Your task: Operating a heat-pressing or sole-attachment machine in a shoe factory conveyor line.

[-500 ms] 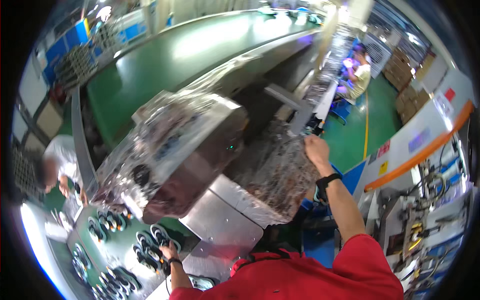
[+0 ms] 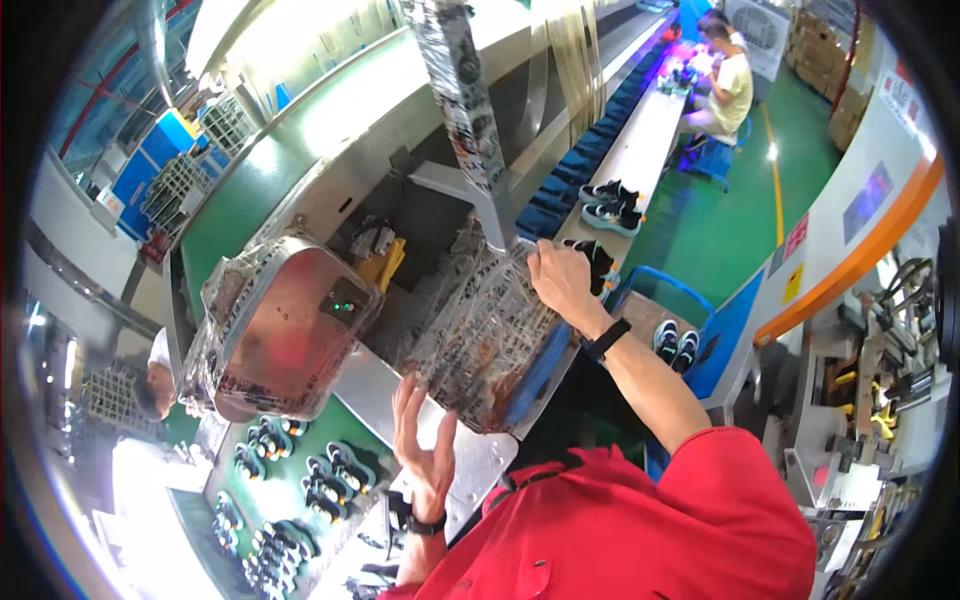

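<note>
My left hand [image 2: 425, 450] is raised over a bare metal plate [image 2: 370, 395], with its fingers apart and nothing in them. It is just left of a low box-shaped machine part [image 2: 465, 335] wrapped in clear film. My right hand [image 2: 560, 282] has its fingers curled at the far right corner of that wrapped part, by the foot of an upright post [image 2: 465, 110]. What those fingers hold, if anything, is hidden. Right behind the hand, a dark sneaker [image 2: 597, 262] shows in part.
Left stands a film-wrapped machine head [image 2: 295, 330] with small green lights. Several sneakers [image 2: 335, 475] lie on a green surface at lower left. Two more sneakers [image 2: 612, 208] stand on the long line at right, where a person [image 2: 725, 90] sits. A trolley [image 2: 655, 310] carries another pair.
My left hand has left the sneaker at lower left and come up and right, empty. My right hand stays by the wrapped part's corner. The whole view has shifted.
</note>
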`<state>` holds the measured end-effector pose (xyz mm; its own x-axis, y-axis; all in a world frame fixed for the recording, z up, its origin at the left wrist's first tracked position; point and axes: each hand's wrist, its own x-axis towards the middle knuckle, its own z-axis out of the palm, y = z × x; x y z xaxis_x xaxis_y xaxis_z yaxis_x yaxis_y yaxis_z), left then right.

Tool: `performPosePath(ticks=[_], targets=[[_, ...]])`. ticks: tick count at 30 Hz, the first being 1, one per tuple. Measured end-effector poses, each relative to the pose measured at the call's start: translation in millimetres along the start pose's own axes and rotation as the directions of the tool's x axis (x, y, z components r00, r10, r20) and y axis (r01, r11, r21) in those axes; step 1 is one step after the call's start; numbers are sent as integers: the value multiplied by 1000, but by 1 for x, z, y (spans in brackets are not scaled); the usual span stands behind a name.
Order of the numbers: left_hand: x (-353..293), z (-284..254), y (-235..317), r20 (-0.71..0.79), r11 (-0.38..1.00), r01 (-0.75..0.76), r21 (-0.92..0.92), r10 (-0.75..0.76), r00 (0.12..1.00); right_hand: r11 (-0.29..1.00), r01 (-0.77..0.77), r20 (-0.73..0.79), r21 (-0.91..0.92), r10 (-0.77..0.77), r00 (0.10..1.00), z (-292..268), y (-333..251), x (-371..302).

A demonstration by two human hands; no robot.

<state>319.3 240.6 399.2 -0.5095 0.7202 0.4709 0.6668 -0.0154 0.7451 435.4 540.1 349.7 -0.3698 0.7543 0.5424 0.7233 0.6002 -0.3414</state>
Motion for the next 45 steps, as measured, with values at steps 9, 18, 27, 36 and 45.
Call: performPosePath(ticks=[9, 18, 27, 36, 45], targets=[[23, 77, 20, 279, 789, -203, 580, 42, 959, 991, 36, 55, 126, -44, 998, -7, 13, -1], [15, 70, 7, 276, 833, -138, 536, -19, 961, 955, 8, 245, 297, -84, 966, -21, 11, 11], [-8, 86, -2, 108, 860, -110, 499, 64, 992, 779, -72, 258, 623, -117, 959, 79, 178, -13], [-6, 91, -5, 61, 887, -141, 439, 127, 990, 659, -315, 577, 683, -222, 786, 193, 281, -113], [-6, 90, 0, 24, 869, -135, 475, 141, 990, 425, -546, 679, 722, -281, 678, 318, 320, -153]])
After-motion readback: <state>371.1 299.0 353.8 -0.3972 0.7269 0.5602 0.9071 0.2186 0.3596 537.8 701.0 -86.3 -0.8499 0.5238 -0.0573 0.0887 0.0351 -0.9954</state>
